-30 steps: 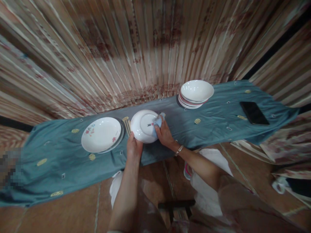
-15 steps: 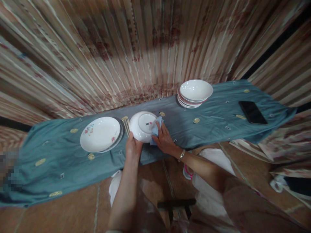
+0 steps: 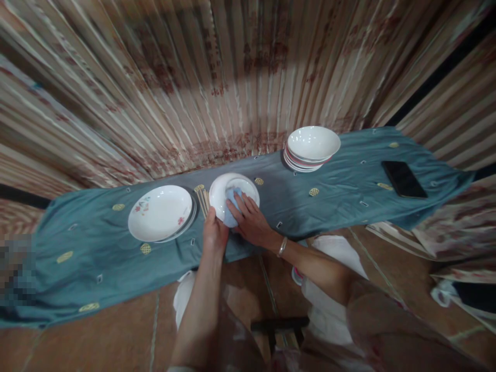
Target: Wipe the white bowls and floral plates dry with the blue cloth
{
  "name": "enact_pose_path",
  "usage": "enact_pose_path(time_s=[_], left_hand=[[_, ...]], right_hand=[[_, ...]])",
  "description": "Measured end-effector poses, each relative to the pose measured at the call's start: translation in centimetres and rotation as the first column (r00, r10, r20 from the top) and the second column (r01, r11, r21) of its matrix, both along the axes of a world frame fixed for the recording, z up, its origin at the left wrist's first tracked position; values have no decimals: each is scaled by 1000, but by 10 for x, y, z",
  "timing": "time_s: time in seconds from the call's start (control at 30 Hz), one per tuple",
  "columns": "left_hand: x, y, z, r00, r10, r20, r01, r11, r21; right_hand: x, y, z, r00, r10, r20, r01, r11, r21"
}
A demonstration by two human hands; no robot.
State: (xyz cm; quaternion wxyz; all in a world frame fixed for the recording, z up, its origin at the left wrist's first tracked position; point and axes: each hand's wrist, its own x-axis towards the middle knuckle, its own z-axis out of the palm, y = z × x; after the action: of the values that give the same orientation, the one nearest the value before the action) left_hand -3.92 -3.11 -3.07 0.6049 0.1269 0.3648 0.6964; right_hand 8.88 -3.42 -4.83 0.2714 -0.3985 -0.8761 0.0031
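Observation:
A white bowl [image 3: 218,196] is held bottom up above the table, its foot ring facing me. My left hand [image 3: 214,232] grips the near left rim. With my right hand [image 3: 251,219] I press a light blue cloth [image 3: 232,206] against the bowl's underside, fingers bent over it and partly hiding it. Just left of the bowl lie several wooden chopsticks [image 3: 203,201], partly covered by it. Farther left is a stack of white plates [image 3: 160,213], the top one with a floral print.
At the back right stands a stack of white bowls [image 3: 313,144], some with a reddish band. A black phone [image 3: 403,179] lies at the right end of the teal-covered table [image 3: 341,206]. Pleated curtains [image 3: 232,77] hang behind. A dark stool-like frame [image 3: 279,325] is below.
My right hand has slid the cloth leftward from the bowl's right edge onto the middle of its base. The bowl has shifted slightly right, still in my left hand.

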Motion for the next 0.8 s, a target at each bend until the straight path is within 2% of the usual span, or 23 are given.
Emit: enact_pose_path(time_s=[0.13, 0.33, 0.5, 0.6, 0.67, 0.73, 0.8], left_hand=[[1, -6, 1, 998, 8, -59, -7, 1000, 14], [7, -14, 9, 991, -52, -123, 65, 992, 110], [14, -19, 19, 973, -106, -206, 133, 984, 122], [18, -21, 22, 951, -111, -289, 146, 984, 104], [19, -22, 22, 944, -98, -316, 136, 986, 101], [19, -23, 22, 944, -91, -316, 128, 987, 99], [19, -24, 22, 945, -102, -311, 138, 986, 96]], right_hand=[[-6, 1, 16, 1000, 3, 8, -3, 1000, 28], [-4, 7, 40, 999, -40, -30, 41, 999, 27], [4, 17, 52, 982, -113, -150, 115, 993, 8], [11, 30, 49, 939, -194, -283, 184, 981, -60], [16, 42, 42, 879, -262, -397, 226, 965, -137], [21, 54, 32, 808, -313, -499, 222, 946, -234], [26, 63, 21, 733, -412, -541, 224, 897, -380]])
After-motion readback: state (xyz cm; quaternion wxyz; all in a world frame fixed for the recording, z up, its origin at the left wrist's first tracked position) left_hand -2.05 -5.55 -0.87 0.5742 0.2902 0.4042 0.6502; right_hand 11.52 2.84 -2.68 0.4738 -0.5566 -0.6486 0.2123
